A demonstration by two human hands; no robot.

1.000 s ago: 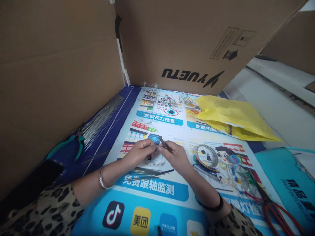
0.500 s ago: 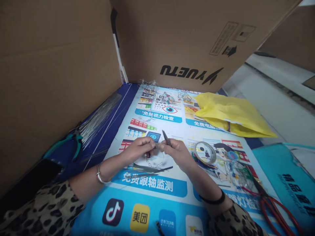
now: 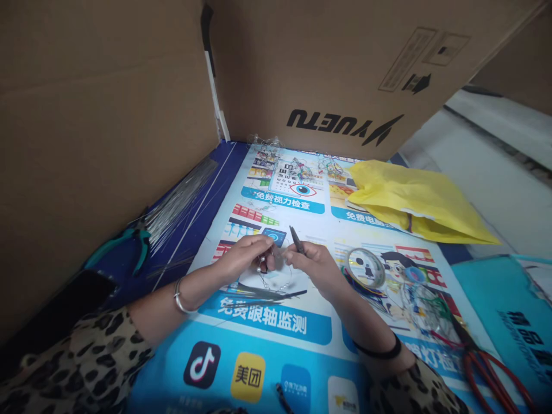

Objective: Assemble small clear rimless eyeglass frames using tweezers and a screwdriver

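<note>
Over the printed sheet, my left hand [image 3: 248, 256] is closed, thumb and fingers pinching a strand of small beads on thin wire [image 3: 276, 287]. The strand hangs in a loop below the fingertips. My right hand [image 3: 317, 269] is closed round a dark tool with a pointed tip [image 3: 295, 237], which sticks up and away from me; its grip end is hidden in the palm. Its thumb and forefinger meet close to the left fingertips, at the clear wire between them. Several thin dark strips [image 3: 267, 298] lie just below the hands.
Left lie teal-handled pliers [image 3: 141, 253] and a bundle of thin wires [image 3: 179, 198]. To the right are a tape roll [image 3: 365, 268], tangled beads and wire [image 3: 425, 302], red-handled scissors [image 3: 495, 368] and a yellow bag [image 3: 414, 198]. Cardboard walls [image 3: 259, 75] stand behind and left.
The camera view has shifted slightly, moving the scene right. My left fingers have turned a little, so more of the bead loop shows below them. Both hands keep their hold.
</note>
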